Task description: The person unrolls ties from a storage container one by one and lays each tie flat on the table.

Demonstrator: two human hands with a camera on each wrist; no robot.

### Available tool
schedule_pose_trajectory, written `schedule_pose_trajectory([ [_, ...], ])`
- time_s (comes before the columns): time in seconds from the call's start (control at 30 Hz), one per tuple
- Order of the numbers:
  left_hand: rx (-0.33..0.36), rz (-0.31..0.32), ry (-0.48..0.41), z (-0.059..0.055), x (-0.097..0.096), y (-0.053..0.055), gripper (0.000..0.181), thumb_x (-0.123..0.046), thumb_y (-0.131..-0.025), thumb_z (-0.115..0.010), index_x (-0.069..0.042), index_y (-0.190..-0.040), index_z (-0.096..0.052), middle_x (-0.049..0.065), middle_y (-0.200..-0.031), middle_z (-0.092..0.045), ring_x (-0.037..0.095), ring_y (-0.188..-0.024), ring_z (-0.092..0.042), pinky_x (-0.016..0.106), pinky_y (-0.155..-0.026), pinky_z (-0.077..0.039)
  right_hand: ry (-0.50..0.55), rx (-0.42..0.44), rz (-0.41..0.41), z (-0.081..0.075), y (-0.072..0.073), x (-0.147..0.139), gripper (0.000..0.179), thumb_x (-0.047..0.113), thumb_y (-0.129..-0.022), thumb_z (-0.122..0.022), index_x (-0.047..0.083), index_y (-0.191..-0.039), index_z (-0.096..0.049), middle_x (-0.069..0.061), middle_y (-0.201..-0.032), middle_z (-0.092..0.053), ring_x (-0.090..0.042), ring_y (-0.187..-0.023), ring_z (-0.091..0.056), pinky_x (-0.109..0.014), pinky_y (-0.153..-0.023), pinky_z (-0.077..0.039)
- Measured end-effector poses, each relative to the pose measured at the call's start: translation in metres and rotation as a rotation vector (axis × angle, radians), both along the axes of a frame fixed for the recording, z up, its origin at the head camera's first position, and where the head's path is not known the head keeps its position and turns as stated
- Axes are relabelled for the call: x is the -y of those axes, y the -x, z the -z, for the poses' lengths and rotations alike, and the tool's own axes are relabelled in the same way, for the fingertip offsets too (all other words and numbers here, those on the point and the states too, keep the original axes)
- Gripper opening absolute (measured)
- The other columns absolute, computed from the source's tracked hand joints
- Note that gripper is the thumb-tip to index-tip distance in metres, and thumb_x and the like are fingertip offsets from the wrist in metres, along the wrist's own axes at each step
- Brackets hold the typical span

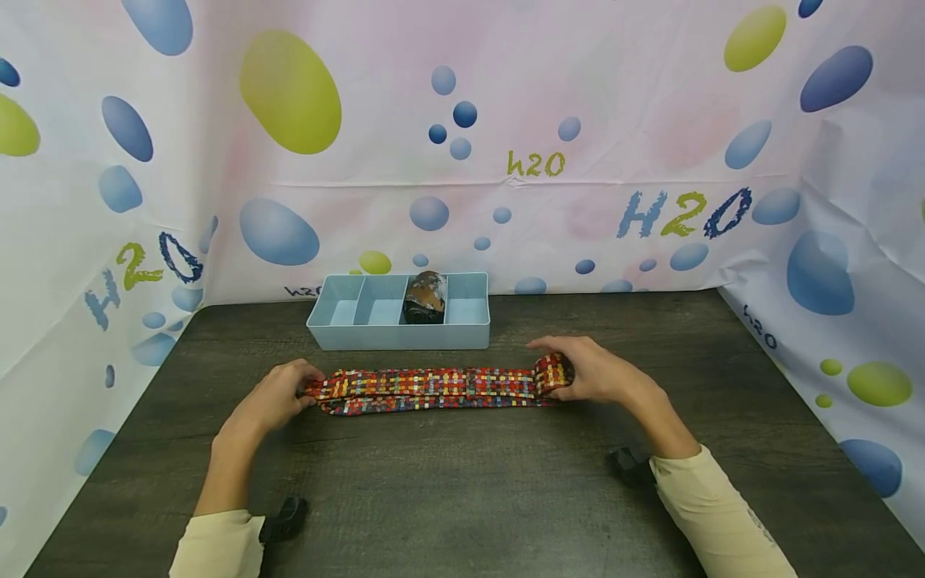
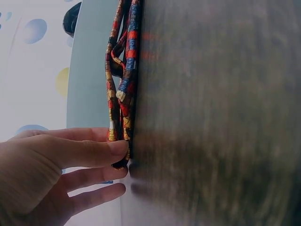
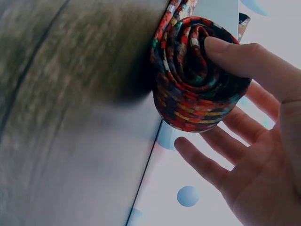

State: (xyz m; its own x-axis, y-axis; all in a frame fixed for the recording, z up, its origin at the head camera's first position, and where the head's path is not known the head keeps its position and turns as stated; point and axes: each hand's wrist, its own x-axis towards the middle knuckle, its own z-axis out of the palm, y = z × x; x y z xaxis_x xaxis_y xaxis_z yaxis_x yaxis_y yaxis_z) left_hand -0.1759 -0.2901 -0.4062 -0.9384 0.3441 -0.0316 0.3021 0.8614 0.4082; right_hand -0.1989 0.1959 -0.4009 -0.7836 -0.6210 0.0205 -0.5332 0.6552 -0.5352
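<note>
Basically, long fabric strip in a red, yellow and black multicoloured check (image 1: pixel 433 379) runs left-right across the dark wood-grain table (image 1: pixel 462 482), layered lengthwise, its right end wound into a thick coil (image 3: pixel 188 110). Left hand (image 1: pixel 278 393) pinches the flat left end, thumb on the near side, fingers behind; lower fingers extend past the tip. Right hand (image 1: pixel 596 372) grips the coil, thumb over the spiral face, at least one fingertip hidden behind the roll; little finger sticks out free. Can't tell whether the coil touches the table. Just behind the strip, apart from it: light-blue plastic four-compartment tray (image 1: pixel 397 338), at the table's back edge. Rounded black-and-brown item (image 1: pixel 425 303) sits in its third compartment from left, material unclear. Cream sleeves (image 1: pixel 220 547) on both arms, black wrist device (image 1: pixel 285 520) by each cuff, white-pink bubble-print sheet (image 1: pixel 390 80) behind
</note>
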Motion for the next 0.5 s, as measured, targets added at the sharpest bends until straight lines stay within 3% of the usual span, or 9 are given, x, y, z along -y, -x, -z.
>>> schedule_pose_trajectory([
  [0.4, 0.001, 0.008, 0.006, 0.002, 0.001, 0.001, 0.026, 0.010, -0.087, -0.076, 0.011, -0.112, -0.069, 0.022, -0.110, -0.067, 0.040, -0.096, -0.066, 0.055, -0.081, -0.056, -0.012, 0.019, 0.040, -0.003, 0.003, -0.014, 0.073, -0.008, -0.080, -0.079, 0.000, -0.147, -0.053, -0.025, -0.140, -0.059, -0.039, -0.117, -0.062, -0.049, -0.082, -0.056],
  [0.5, 0.003, 0.011, 0.006, 0.001, 0.001, 0.001, 0.026, 0.010, -0.087, -0.076, 0.012, -0.112, -0.069, 0.022, -0.109, -0.067, 0.040, -0.096, -0.066, 0.055, -0.082, -0.056, -0.012, 0.040, 0.050, -0.005, 0.004, -0.017, 0.075, -0.010, -0.079, -0.078, 0.000, -0.148, -0.052, -0.023, -0.135, -0.061, -0.033, -0.100, -0.062, -0.041, -0.072, -0.052],
])
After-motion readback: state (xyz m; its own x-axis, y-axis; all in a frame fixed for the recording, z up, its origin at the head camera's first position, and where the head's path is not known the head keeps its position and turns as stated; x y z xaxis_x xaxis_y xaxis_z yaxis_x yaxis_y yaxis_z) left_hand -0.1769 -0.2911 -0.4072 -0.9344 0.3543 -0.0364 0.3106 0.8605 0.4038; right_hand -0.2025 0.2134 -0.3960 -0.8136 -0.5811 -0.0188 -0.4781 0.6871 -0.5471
